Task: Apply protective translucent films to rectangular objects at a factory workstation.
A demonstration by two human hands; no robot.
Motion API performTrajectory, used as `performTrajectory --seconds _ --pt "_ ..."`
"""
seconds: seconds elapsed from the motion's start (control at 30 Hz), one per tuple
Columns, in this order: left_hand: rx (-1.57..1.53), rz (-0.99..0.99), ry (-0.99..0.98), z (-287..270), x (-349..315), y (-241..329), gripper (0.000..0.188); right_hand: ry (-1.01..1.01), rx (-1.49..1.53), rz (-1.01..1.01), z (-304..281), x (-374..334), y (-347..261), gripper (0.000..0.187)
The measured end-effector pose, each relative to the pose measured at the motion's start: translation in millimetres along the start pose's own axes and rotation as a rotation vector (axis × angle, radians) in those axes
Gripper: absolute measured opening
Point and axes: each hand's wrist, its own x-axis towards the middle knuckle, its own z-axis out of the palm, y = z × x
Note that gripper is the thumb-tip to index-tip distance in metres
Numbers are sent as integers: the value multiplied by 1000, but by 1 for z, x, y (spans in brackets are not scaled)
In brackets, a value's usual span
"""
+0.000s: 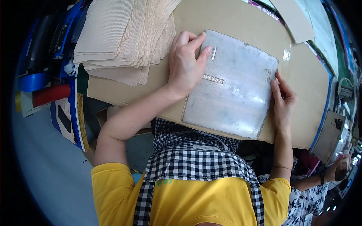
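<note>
Brown board (233,19) worktop, left hand (184,62) flat, fingers spread on grey metal plate (233,90), right hand (283,100) open against plate's right edge, beige fabric stack (120,37) just left.

I see a tan work board (233,22) filling the upper middle of the frame. A grey metal plate (233,94) lies flat on it at centre right. A fanned stack of beige fabric pieces (120,37) rests on it at upper left. A beige strip (294,19) lies at upper right.
</note>
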Motion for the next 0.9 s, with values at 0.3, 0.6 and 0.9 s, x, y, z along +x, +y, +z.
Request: performTrajectory --seconds 0.3,0.6,0.9 --pt "147 73 -41 6 5 -2 33 27 -32 47 -3 0 -4 33" --pt "129 37 -102 4 3 4 29 -5 -33 31 -7 -1 -2 30" --pt "164 60 -104 3 3 2 26 -15 -734 -385 -6 -5 -5 30"
